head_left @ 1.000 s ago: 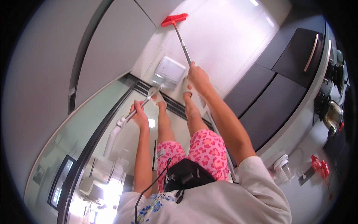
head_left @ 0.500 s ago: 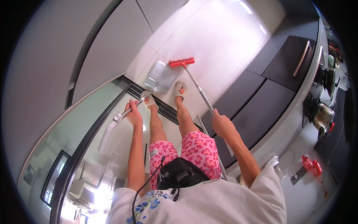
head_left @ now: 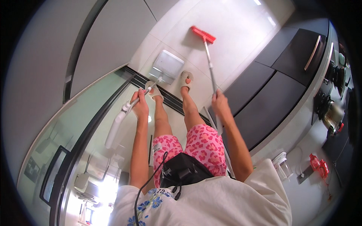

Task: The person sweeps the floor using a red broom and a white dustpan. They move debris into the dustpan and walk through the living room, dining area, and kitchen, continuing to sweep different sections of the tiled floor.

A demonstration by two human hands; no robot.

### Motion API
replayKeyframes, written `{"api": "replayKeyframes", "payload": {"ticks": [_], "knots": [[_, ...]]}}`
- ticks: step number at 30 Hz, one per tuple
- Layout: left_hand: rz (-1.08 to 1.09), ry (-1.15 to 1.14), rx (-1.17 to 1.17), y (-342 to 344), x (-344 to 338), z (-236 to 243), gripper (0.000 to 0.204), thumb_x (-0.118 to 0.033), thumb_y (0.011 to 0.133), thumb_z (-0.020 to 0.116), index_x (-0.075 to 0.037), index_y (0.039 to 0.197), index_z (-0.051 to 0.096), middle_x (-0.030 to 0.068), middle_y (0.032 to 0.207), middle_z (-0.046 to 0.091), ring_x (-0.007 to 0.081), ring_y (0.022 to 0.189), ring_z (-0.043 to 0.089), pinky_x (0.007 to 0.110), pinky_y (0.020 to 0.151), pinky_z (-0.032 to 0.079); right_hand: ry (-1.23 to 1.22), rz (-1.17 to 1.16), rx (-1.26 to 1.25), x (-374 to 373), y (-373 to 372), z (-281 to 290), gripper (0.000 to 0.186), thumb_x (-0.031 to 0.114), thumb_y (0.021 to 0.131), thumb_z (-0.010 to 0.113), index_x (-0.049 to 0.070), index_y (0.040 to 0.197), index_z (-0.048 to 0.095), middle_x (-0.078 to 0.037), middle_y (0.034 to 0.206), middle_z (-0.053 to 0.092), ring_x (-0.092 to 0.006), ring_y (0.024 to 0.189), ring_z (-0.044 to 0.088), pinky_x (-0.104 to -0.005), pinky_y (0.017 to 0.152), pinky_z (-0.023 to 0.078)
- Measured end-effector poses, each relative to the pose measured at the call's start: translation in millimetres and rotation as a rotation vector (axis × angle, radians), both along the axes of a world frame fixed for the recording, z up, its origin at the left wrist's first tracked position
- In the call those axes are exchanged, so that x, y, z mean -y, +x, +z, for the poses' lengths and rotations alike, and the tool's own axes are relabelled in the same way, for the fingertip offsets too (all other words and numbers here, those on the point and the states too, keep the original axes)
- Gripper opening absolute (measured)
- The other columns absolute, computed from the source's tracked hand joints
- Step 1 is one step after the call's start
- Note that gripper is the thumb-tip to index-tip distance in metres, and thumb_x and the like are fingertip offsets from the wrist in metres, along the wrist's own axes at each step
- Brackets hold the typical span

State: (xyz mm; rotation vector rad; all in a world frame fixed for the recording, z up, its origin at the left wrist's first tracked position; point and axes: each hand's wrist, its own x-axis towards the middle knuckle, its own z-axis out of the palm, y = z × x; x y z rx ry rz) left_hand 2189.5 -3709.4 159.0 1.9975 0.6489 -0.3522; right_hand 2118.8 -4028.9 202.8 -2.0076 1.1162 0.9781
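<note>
My left hand [head_left: 139, 103] grips the grey and white pole [head_left: 148, 90] of a long-handled white dustpan [head_left: 167, 62], which lies on the light tile floor just ahead of my left slipper [head_left: 152, 89]. A white curved end of that pole sticks out below the hand. My right hand [head_left: 220, 103] is closed round the metal handle [head_left: 210, 64] of a broom. Its red bristled head [head_left: 203, 34] is on the floor beyond the dustpan, to its right, slightly blurred. My right slipper [head_left: 186, 79] is beside the dustpan.
Grey cabinet doors [head_left: 109, 45] line the left, above a glass door [head_left: 51, 143] with a black track [head_left: 137, 81] under my feet. Dark cabinets [head_left: 260, 105] line the right, under a counter with a stove [head_left: 316, 109], steel pot [head_left: 333, 116], clear container [head_left: 281, 165] and red items [head_left: 318, 164].
The red broom head came down to beside the dustpan half a second ago and has since moved away, up and rightward. My right hand sits lower and further right than a second ago.
</note>
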Motion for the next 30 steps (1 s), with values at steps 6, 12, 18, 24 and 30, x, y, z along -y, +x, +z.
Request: {"api": "replayKeyframes", "payload": {"ticks": [6, 12, 18, 24, 30], "knots": [[-0.13, 0.02, -0.001, 9.0, 4.1, 8.6, 0.037, -0.031, 0.097, 0.052, 0.001, 0.088, 0.068, 0.0035, 0.072, 0.061, 0.0101, 0.066, 0.048, 0.025, 0.062, 0.041, 0.442, -0.183, 0.058, -0.8, -68.1, 59.6, 0.047, 0.021, 0.09, 0.056, 0.003, 0.133, 0.049, -0.008, 0.07, 0.059, -0.0137, 0.053, 0.054, -0.0314, 0.051, 0.044], [-0.214, 0.015, 0.038, 34.7, -0.3, 11.0, 0.035, -0.029, 0.097, 0.052, 0.001, 0.09, 0.068, 0.0019, 0.068, 0.056, 0.0092, 0.064, 0.045, 0.025, 0.06, 0.039, 0.445, -0.437, -0.09, 10.3, -51.0, 136.3, 0.051, 0.021, 0.093, 0.054, 0.006, 0.141, 0.042, -0.001, 0.065, 0.05, -0.0077, 0.052, 0.045, -0.0253, 0.048, 0.041], [-0.39, 0.02, -0.07, 63.6, -5.0, 19.1, 0.037, -0.032, 0.097, 0.053, 0.001, 0.091, 0.068, 0.0048, 0.079, 0.061, 0.0111, 0.076, 0.055, 0.026, 0.074, 0.048, 0.003, -0.042, 0.326, 0.4, -112.1, 11.2, 0.048, 0.02, 0.093, 0.053, 0.001, 0.137, 0.043, -0.004, 0.065, 0.052, -0.0121, 0.051, 0.048, -0.0299, 0.05, 0.044], [-0.381, -0.018, -0.125, 67.0, -18.7, 9.5, 0.035, -0.031, 0.097, 0.053, 0.001, 0.096, 0.068, 0.005, 0.088, 0.063, 0.0113, 0.084, 0.057, 0.028, 0.08, 0.05, 0.657, -0.587, -0.052, 30.5, -69.4, 61.3, 0.047, 0.021, 0.096, 0.053, 0.002, 0.138, 0.042, 0.004, 0.06, 0.04, -0.0056, 0.048, 0.037, -0.0235, 0.044, 0.034], [-0.294, -0.072, -0.074, 72.7, -31.8, 7.0, 0.034, -0.029, 0.097, 0.053, 0.002, 0.095, 0.067, 0.0058, 0.086, 0.064, 0.0114, 0.08, 0.058, 0.026, 0.076, 0.049, 0.669, -0.658, -0.093, 41.4, -41.5, 140.4, 0.049, 0.021, 0.097, 0.051, 0.007, 0.142, 0.039, 0.007, 0.057, 0.032, -0.0029, 0.043, 0.03, -0.0223, 0.036, 0.028]]}}
